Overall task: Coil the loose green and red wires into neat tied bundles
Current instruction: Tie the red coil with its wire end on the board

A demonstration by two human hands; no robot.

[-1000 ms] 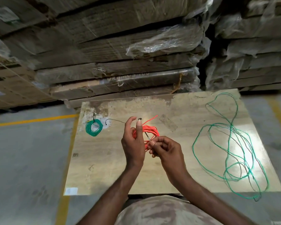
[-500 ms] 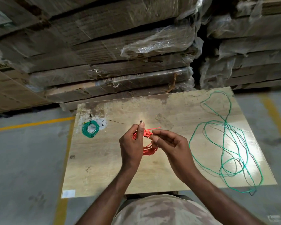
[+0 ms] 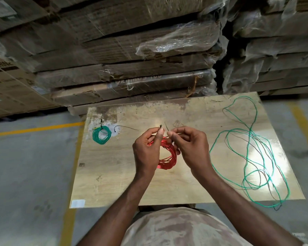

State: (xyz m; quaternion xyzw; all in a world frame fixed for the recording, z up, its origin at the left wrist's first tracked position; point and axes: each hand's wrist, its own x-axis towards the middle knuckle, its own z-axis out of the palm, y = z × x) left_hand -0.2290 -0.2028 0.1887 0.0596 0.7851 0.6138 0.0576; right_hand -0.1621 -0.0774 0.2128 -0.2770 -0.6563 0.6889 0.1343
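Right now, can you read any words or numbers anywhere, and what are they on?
No text here reads clearly.
Print on the wrapped carton above the board: too blurred.
Dark letters on the left box: cut off, unreadable.
White label on the top-left carton: too small.
White sticker on the board corner: looks blank.
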